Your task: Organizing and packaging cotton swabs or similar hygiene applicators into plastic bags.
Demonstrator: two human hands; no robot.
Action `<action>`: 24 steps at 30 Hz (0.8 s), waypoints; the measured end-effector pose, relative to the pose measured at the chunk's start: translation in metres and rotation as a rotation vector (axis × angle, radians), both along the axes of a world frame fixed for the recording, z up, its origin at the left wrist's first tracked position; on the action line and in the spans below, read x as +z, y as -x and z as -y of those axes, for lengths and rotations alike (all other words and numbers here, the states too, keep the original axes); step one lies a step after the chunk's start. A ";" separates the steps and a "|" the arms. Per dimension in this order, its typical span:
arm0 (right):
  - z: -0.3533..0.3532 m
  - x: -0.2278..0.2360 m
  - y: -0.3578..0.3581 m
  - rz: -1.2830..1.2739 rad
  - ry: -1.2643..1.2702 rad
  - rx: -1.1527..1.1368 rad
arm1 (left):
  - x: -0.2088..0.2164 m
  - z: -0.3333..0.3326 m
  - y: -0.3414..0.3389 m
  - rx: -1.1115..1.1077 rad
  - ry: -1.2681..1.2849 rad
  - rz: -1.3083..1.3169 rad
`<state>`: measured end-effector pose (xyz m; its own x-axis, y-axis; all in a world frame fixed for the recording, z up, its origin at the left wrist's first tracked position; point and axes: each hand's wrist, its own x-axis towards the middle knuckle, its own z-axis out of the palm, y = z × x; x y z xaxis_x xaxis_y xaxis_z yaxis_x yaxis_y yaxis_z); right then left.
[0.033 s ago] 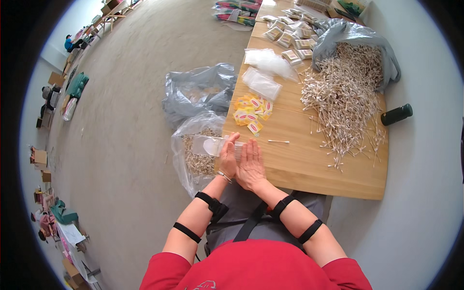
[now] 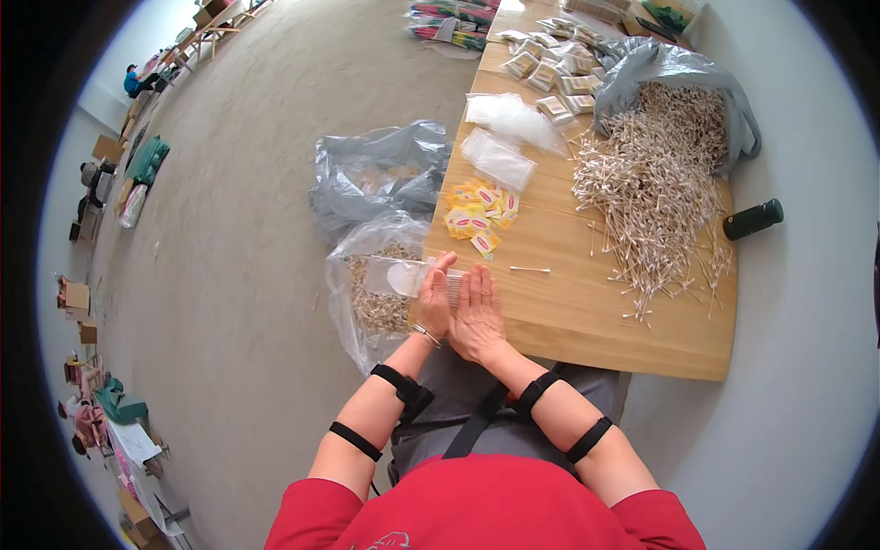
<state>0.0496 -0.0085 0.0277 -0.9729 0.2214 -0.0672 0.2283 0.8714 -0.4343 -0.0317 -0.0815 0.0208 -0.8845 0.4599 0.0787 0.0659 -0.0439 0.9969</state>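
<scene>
My two hands are close together at the table's near left corner. My left hand (image 2: 434, 298) is seen edge-on, closed about a clear plastic bag (image 2: 379, 276) that sticks out to its left, past the table edge. A whitish rounded patch shows in the bag. Between the hands lies a row of cotton swabs (image 2: 454, 286), partly covered by my fingers. My right hand (image 2: 478, 316) rests flat against them, fingers straight and side by side. One loose cotton swab (image 2: 530, 269) lies to the right. Yellow and white printed cards (image 2: 475, 215) are scattered just beyond my hands.
A large swab heap (image 2: 655, 183) spills from a grey bag (image 2: 741, 96) on the right. Clear empty bags (image 2: 500, 160) and filled swab packs (image 2: 555, 69) lie farther back. A dark green bottle (image 2: 753, 220) is beside the wall. Open plastic sacks (image 2: 344, 257) stand left of the table (image 2: 587, 330).
</scene>
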 end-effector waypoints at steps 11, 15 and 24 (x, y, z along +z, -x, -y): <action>0.010 -0.003 0.009 -0.057 -0.060 -0.054 | 0.052 0.056 0.053 -0.257 0.931 -0.779; 0.015 -0.001 0.014 -0.064 -0.057 -0.079 | 0.051 0.061 0.073 -0.439 1.037 -0.833; 0.027 -0.002 0.027 -0.048 -0.043 -0.061 | 0.048 0.062 0.086 -0.588 0.903 -0.736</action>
<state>0.0229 -0.0358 0.0257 -0.9592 0.2824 -0.0097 0.2616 0.8745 -0.4085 -0.1177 -0.1435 0.0692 -0.4163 0.9055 -0.0826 0.8056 0.4094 0.4282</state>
